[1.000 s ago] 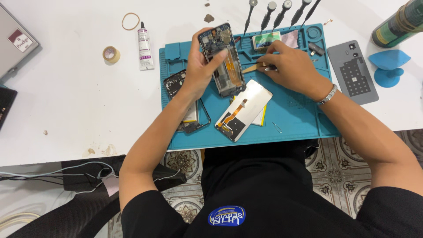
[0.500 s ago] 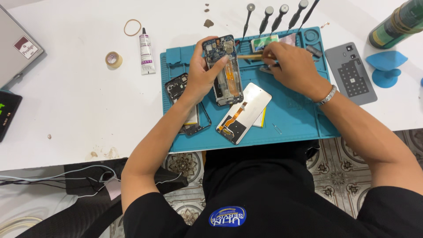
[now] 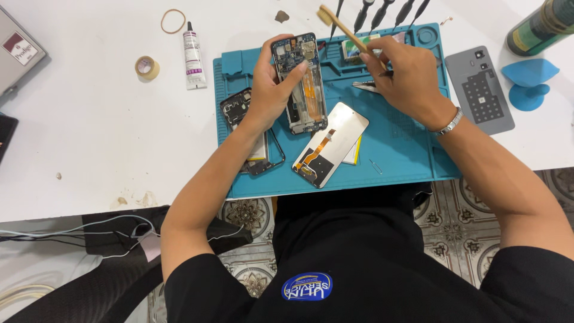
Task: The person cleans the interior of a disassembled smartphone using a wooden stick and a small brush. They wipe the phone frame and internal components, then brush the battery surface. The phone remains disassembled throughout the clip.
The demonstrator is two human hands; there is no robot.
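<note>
The right hand [image 3: 412,81] is now lifting a wooden brush [image 3: 350,33] it is gripping away from the opened phone [image 3: 301,81], which the left hand [image 3: 272,90] is clasping; cleaning seems paused.

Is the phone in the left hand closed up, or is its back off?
Open. The phone, gripped by the left hand, shows bare circuit board and orange flex cable; a grey back cover lies apart on the table.

Left hand [image 3: 272,90] around an opened phone [image 3: 301,84] (circuit board bare), right hand [image 3: 406,81] gripping a wooden-handled brush [image 3: 350,33].
</note>
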